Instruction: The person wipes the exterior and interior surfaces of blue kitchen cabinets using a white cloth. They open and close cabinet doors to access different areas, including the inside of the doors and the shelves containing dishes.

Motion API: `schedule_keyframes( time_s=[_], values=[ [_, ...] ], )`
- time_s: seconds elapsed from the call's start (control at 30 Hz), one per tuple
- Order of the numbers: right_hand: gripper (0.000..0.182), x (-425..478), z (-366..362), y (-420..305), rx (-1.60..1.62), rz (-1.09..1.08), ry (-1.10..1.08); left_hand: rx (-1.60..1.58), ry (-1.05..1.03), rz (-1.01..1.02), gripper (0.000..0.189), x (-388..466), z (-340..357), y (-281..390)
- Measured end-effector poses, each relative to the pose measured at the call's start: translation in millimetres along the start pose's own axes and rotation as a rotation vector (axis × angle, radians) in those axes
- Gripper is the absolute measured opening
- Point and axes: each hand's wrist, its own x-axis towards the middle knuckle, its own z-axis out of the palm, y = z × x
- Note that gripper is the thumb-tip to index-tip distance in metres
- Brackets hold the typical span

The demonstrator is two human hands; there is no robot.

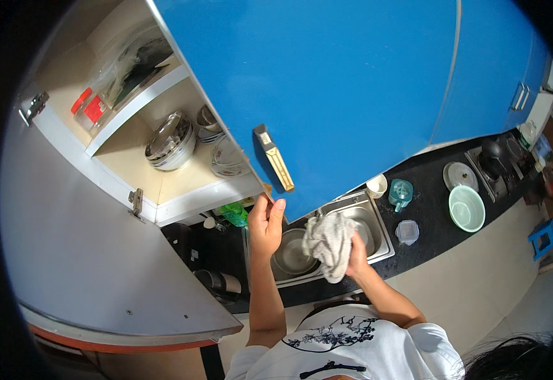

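Note:
My left hand [266,228] grips the lower edge of a blue cabinet door [333,85], just below its gold and black handle [275,159]. In my right hand [358,256] is a bunched grey-white cloth [331,242], held above the double-bowl steel sink [376,218]. Behind the door's left edge the cabinet interior shows, with a stack of bowls [172,142] and more dishes [226,156] on its lower shelf [138,175]. The door partly hides those dishes.
At left another cabinet door [114,247] swings out wide toward me. A jar with a red lid [88,111] stands on the upper shelf. Along the black counter [423,199] are a teal jug [401,192], a plastic container [407,232], a pale green basin [466,209] and a gas stove [490,175].

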Motion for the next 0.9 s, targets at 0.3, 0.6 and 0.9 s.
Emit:
schedule_keyframes(
  time_s=[0.3,0.6,0.9],
  values=[
    [0.031,31,24,56,-0.526,-0.217,-0.023,-0.023,-0.029,-0.038,0.027,0,8,-3],
    [0.021,28,37,6,-0.612,-0.479,0.006,-0.039,0.021,0.047,0.020,-8,12,2],
    [0.028,22,61,22,-0.469,-0.256,-0.062,0.016,0.079,0.046,0.023,-8,22,6]
  ],
)
